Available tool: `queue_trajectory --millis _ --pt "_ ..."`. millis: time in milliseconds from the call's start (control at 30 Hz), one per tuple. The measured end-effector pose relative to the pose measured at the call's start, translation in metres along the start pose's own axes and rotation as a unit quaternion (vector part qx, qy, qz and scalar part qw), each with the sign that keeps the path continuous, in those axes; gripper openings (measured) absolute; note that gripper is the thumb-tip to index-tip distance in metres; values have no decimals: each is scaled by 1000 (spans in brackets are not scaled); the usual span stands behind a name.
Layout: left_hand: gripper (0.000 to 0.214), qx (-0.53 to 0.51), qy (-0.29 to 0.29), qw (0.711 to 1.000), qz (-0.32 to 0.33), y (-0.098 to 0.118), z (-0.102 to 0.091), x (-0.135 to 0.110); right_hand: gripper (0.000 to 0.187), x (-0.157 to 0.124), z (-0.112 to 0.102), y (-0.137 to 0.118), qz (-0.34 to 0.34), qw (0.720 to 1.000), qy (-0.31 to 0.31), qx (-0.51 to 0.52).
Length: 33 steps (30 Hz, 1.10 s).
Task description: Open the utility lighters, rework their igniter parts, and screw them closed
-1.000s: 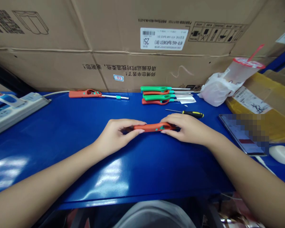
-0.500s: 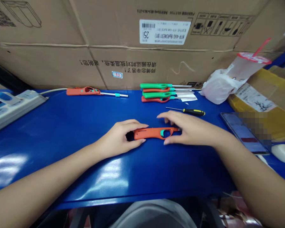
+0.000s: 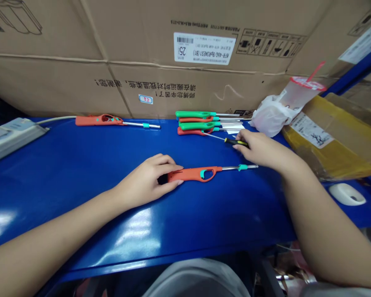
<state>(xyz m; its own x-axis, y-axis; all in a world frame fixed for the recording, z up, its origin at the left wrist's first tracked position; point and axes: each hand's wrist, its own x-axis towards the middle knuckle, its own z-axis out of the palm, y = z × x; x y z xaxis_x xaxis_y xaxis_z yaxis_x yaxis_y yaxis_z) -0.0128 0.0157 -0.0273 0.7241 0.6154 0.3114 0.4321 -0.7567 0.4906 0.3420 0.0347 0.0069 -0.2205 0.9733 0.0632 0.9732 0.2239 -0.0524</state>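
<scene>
An orange long-necked lighter (image 3: pixel 200 173) with a teal trigger and a metal tube lies on the blue table (image 3: pixel 80 165). My left hand (image 3: pixel 150 179) is closed on its handle end, thumb and fingers pinching it. My right hand (image 3: pixel 259 149) has reached back and its fingers close on the black and yellow handle of a small screwdriver (image 3: pixel 235 142), whose thin shaft points left toward a stack of lighters.
A stack of green and orange lighters (image 3: pixel 200 123) lies at the back centre, and a single orange lighter (image 3: pixel 111 121) lies at the back left. A power strip (image 3: pixel 9 134) sits at the far left. Cardboard boxes (image 3: pixel 173 62), a white bag with a cup (image 3: pixel 284 107) and a white mouse (image 3: pixel 346 194) are nearby.
My right hand left the orange lighter and moved back and right onto the screwdriver. The lighter now lies flat with its metal tube showing. My left hand stayed on the handle.
</scene>
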Motion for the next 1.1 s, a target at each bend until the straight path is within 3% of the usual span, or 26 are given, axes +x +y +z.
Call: queue_trajectory --millis 67,167,300,367,567,933,1100 --pt "32 -10 -1 1000 -5 0 0 1 15 1 -6 -10 8 989 99 109" --pt "33 -20 0 1000 -14 -1 1 1 16 2 -15 -17 20 934 258 248" --pt "34 -28 -1 999 -26 -2 3 1 26 6 -20 -9 69 858 357 361" --pt "34 -33 -2 999 -27 -2 3 1 31 10 -17 -1 85 838 369 393" --pt "33 -47 -18 997 -52 1 1 1 40 25 3 11 107 815 382 421" --pt "34 -38 -38 998 -40 3 0 0 28 28 18 16 89 868 371 319" --pt "34 -39 -35 998 -33 3 3 -1 31 27 14 11 81 855 386 336"
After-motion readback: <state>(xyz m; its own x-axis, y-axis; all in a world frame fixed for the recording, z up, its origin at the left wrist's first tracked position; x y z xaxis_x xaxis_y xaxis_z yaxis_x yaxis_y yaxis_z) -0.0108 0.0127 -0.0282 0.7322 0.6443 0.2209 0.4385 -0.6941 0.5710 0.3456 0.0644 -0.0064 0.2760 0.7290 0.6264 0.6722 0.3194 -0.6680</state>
